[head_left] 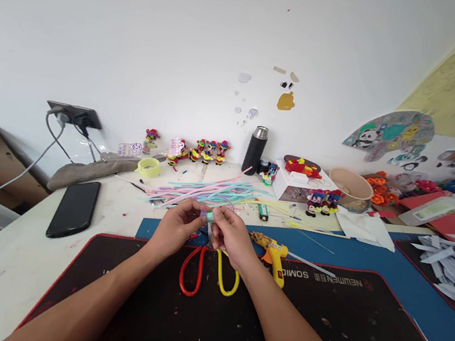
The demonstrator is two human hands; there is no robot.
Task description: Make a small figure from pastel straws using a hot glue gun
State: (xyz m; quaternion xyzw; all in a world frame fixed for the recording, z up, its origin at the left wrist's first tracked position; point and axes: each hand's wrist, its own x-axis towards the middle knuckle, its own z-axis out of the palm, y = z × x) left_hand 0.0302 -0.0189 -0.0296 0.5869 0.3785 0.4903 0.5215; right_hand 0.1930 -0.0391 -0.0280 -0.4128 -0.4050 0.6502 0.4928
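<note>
A small mint-green and lilac coil, apparently of pipe cleaner, is pinched between the fingertips of both my hands. My left hand grips it from the left with thumb and fingers pressed together. From the other side, my right hand closes on it, and a thin lilac strand loops up above the fingers. Just below my hands lie scissors with a red handle and a yellow one; their blades are mostly hidden. A yellow hot glue gun rests right of my right hand.
Pastel pipe cleaners lie piled behind my hands. A black flask stands by the wall, with small figurines to its left. A phone and yellow tape roll are at left. Paper strips are heaped right.
</note>
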